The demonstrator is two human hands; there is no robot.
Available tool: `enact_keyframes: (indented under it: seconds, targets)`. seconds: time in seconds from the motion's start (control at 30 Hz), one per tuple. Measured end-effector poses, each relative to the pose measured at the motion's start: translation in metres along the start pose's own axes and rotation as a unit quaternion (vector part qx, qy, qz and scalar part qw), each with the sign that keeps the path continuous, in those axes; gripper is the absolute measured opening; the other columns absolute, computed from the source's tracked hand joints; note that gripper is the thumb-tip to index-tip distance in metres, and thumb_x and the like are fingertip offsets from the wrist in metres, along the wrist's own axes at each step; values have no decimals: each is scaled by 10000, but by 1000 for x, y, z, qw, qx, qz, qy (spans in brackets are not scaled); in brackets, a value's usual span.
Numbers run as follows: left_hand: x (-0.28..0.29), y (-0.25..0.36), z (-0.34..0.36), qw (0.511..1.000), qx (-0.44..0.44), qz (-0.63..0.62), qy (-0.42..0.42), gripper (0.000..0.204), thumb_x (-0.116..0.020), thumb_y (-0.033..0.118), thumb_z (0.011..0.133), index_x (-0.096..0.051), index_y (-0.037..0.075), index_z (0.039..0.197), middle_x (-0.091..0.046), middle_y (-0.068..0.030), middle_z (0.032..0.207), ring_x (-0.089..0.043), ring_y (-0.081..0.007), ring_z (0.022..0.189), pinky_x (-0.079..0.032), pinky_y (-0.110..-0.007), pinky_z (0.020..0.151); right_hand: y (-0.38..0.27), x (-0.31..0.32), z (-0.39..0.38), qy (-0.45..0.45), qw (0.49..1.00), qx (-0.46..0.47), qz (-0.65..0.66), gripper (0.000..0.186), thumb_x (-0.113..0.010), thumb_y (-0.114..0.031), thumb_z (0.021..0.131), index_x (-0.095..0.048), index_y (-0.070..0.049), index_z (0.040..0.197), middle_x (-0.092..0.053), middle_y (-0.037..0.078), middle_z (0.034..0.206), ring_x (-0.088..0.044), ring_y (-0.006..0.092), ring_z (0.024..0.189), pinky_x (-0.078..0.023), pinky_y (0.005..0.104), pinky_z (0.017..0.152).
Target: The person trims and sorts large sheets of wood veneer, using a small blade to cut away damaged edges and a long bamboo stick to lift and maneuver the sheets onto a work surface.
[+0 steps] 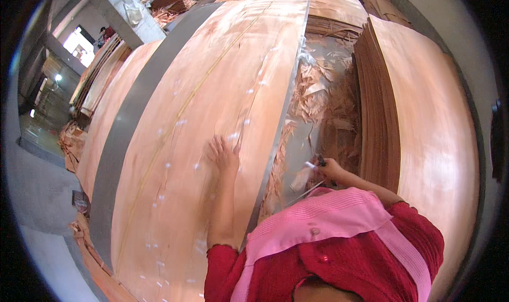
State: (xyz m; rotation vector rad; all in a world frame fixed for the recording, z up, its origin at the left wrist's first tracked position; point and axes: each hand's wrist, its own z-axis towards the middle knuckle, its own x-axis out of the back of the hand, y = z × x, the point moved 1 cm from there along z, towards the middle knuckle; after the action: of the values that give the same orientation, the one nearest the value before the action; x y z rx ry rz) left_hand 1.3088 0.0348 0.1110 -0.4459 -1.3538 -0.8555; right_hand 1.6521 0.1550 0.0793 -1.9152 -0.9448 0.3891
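My left hand (224, 152) lies flat on a large pale wood veneer sheet (185, 127), fingers spread, beside a long split in the wood. Short white pieces (247, 122) dot the sheet along its splits, and a thin yellow line (212, 69) runs lengthwise. Beyond the sheet's right edge, my right hand (334, 169) is closed around a small black-handled tool (321, 160). A thin, pale straight strip (306, 193) shows just below that hand; I cannot tell whether it belongs to the tool.
Right of the gap stands a thick veneer stack (435, 111). Torn veneer scraps (315, 90) litter the gap. A grey band (135, 100) borders the sheet's left side. Further left are more stacked sheets (101, 74) and a concrete pillar (127, 13). A person (107, 33) is far back.
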Motion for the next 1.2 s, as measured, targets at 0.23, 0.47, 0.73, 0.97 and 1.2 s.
enact_keyframes:
  seconds: [0.23, 0.47, 0.73, 0.97, 1.2]
  targets:
    - [-52, 65, 190, 987, 128, 26, -96, 714, -420, 504, 798, -215, 77, 1332, -136, -72, 1411, -90, -261, 1302, -74, -580, 985, -68, 160, 107, 47, 998, -14, 46, 74, -542, -87, 812, -536, -13, 813, -571, 65, 635, -475, 103, 473, -376, 234, 434]
    - [-56, 80, 205, 983, 152, 48, -86, 678, -514, 425, 771, -286, 63, 1297, -272, -79, 1355, -175, -305, 1270, -84, -582, 977, -196, 251, 257, 57, 997, 57, 3, 75, -547, -94, 810, -539, -20, 803, -580, 55, 645, -497, 104, 487, -379, 238, 432]
    - [-125, 182, 446, 992, -4, -124, 26, 518, -534, 314, 797, -416, -33, 1163, -440, -192, 1189, -373, -336, 1133, -288, -416, 957, -425, 287, 454, -94, 946, 121, -286, 160, -558, -153, 804, -594, -13, 872, -602, 37, 640, -485, 78, 439, -396, 225, 405]
    - [-166, 193, 552, 990, 30, -62, 121, 483, -583, 204, 719, -457, -16, 1131, -448, -153, 1188, -416, -302, 1097, -298, -415, 950, -472, 164, 607, -297, 943, 122, -86, 214, -581, -180, 782, -584, 7, 888, -604, 78, 673, -519, 127, 477, -429, 236, 403]
    - [-153, 212, 564, 998, -7, -27, 51, 304, -533, 166, 765, -552, 79, 1056, -524, -42, 1118, -465, -231, 1053, -326, -404, 911, -398, 101, 691, -181, 970, 14, -165, 185, -588, -135, 750, -599, 43, 701, -556, 96, 571, -515, 149, 439, -401, 287, 368]
